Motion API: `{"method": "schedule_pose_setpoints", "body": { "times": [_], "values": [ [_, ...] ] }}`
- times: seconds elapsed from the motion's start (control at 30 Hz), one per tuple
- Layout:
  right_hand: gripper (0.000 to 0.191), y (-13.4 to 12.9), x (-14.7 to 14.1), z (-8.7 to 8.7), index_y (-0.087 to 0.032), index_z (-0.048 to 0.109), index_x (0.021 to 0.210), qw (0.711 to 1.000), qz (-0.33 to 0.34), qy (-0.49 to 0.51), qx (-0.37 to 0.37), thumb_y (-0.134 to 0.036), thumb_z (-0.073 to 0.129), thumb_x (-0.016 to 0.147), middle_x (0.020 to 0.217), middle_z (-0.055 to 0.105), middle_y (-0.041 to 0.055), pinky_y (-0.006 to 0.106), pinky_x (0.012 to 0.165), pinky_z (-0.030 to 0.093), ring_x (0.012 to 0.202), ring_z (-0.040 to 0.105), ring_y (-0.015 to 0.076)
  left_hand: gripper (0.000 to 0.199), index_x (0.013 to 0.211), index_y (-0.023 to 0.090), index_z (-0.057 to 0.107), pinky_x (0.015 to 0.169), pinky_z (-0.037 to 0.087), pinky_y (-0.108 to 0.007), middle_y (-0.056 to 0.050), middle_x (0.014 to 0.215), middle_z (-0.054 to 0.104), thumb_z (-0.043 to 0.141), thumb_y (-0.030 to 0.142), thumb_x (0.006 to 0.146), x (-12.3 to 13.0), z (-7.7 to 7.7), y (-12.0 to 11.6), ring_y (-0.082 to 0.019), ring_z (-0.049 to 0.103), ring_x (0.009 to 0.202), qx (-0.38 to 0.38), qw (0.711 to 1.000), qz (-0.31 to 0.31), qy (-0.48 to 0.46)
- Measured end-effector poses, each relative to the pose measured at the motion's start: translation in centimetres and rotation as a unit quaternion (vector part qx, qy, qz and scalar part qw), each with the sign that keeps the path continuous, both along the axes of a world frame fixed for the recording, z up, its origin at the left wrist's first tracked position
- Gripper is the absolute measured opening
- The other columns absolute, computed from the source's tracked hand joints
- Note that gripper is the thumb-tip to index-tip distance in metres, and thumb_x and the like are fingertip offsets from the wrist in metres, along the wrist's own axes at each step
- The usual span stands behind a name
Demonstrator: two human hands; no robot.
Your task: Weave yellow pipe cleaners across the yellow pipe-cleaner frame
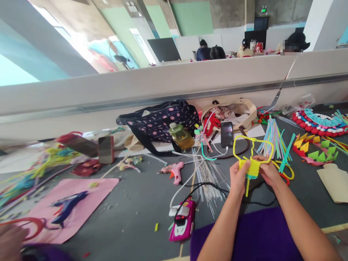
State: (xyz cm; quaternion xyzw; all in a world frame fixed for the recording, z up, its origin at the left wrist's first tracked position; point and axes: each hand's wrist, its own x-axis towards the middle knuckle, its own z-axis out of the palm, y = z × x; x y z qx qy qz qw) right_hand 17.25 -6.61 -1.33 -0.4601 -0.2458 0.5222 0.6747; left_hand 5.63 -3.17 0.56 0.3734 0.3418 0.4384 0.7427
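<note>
My left hand (237, 178) and my right hand (268, 173) pinch a yellow pipe-cleaner craft piece (253, 167) from either side. Its middle is a tightly wound yellow block with a teal band along the bottom. Two bent yellow loops stand out at the top, and a twisted yellow stem hangs below. My left thumb presses on the block's front; the right fingers grip its upper right edge, partly hidden behind it. Just right of my hands lies a yellow pipe-cleaner loop (288, 170). Behind it a bundle of pastel pipe cleaners (272, 139) is spread out.
Left of my arms lie bare wires (208, 181), a pink glue gun (175, 172) and a magenta car-shaped power strip (183, 224) with cables. Farther back are a bottle (181, 137), a dark bag (160, 121) and a phone (226, 134). Another person's hand (11, 241) shows at lower left.
</note>
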Motion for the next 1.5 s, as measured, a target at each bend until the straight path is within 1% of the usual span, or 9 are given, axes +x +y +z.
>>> {"method": "schedule_pose_setpoints", "body": {
  "times": [0.17,0.3,0.37,0.53,0.7,0.83,1.0,1.17,1.5],
  "values": [
    [0.023,0.3,0.3,-0.4,-0.020,0.073,0.081,1.000,-0.002,0.005,0.004,-0.033,0.078,0.063,0.070,0.069,0.0009,0.023,0.050,0.041,0.059,0.059,0.0135,0.030,0.072,0.011,0.067,0.054,0.048,-0.023,-0.004,0.066,0.069,0.080,0.037,0.064,0.2,-0.6,0.2,-0.011,0.058,0.052,0.001,1.000,0.018,-0.008],
    [0.033,0.4,1.7,-0.4,-0.018,0.072,0.083,0.991,-0.105,0.061,0.046,-0.050,0.071,0.073,0.070,0.067,0.0024,0.020,0.046,0.038,0.053,0.052,0.0091,0.032,0.074,0.011,0.066,0.055,0.048,-0.023,-0.003,0.065,0.068,0.080,0.038,0.064,0.2,-1.2,0.5,-0.012,0.060,0.054,-0.015,0.999,0.041,-0.006],
    [0.038,0.4,2.5,-0.3,-0.017,0.072,0.084,0.987,-0.121,0.072,0.071,-0.055,0.067,0.076,0.071,0.067,0.0035,0.020,0.044,0.037,0.053,0.051,0.0086,0.032,0.074,0.011,0.066,0.055,0.048,-0.023,-0.003,0.065,0.068,0.080,0.039,0.064,0.2,-1.4,0.7,-0.012,0.060,0.054,-0.018,0.999,0.041,-0.001],
    [0.025,-0.1,3.0,0.0,-0.017,0.067,0.074,0.987,-0.134,0.049,0.078,-0.040,0.076,0.071,0.056,0.057,-0.0027,0.016,0.039,0.031,0.043,0.042,0.0044,0.034,0.074,0.010,0.067,0.054,0.049,-0.024,-0.004,0.064,0.068,0.080,0.040,0.064,0.1,-1.4,0.6,-0.013,0.060,0.053,0.013,1.000,-0.012,0.017],
    [0.028,-0.1,3.4,-0.3,-0.017,0.064,0.072,0.985,-0.144,0.072,0.069,-0.040,0.079,0.068,0.054,0.056,-0.0039,0.013,0.034,0.025,0.039,0.039,0.0027,0.035,0.071,0.010,0.067,0.053,0.048,-0.024,-0.005,0.062,0.068,0.080,0.041,0.063,0.2,-1.5,0.5,-0.013,0.060,0.052,0.032,0.998,-0.032,0.034],
    [0.033,0.0,4.6,-0.9,-0.017,0.067,0.083,0.982,-0.132,0.107,0.080,-0.047,0.074,0.073,0.061,0.060,-0.0014,0.014,0.033,0.028,0.044,0.046,0.0047,0.035,0.072,0.010,0.068,0.056,0.050,-0.025,-0.006,0.066,0.070,0.080,0.042,0.062,0.0,-1.6,0.9,-0.014,0.062,0.054,0.020,0.998,-0.052,0.039],
    [0.027,-0.3,5.9,-1.4,-0.016,0.064,0.073,0.980,-0.074,0.141,0.117,-0.040,0.075,0.074,0.046,0.041,-0.0085,0.012,0.033,0.026,0.038,0.031,0.0019,0.037,0.070,0.010,0.068,0.054,0.050,-0.025,-0.008,0.064,0.070,0.082,0.042,0.057,-0.3,-1.9,1.5,-0.015,0.062,0.053,0.007,0.991,-0.111,0.070],
    [0.032,-0.7,6.6,-1.7,-0.016,0.067,0.080,0.983,-0.052,0.151,0.095,-0.045,0.077,0.071,0.056,0.052,-0.0046,0.012,0.031,0.026,0.041,0.034,0.0024,0.037,0.071,0.011,0.069,0.055,0.050,-0.025,-0.007,0.066,0.071,0.082,0.042,0.057,-0.4,-1.9,1.6,-0.015,0.062,0.054,0.016,0.992,-0.098,0.073],
    [0.031,-0.9,6.8,-1.2,-0.018,0.051,0.060,0.981,0.002,0.157,0.116,-0.031,0.077,0.072,0.051,0.042,-0.0073,0.011,0.032,0.029,0.041,0.027,0.0032,0.034,0.069,0.012,0.067,0.053,0.047,-0.023,-0.004,0.061,0.067,0.081,0.041,0.060,-1.2,-1.4,1.8,-0.013,0.059,0.052,0.086,0.984,-0.127,0.093]
  ]
}}
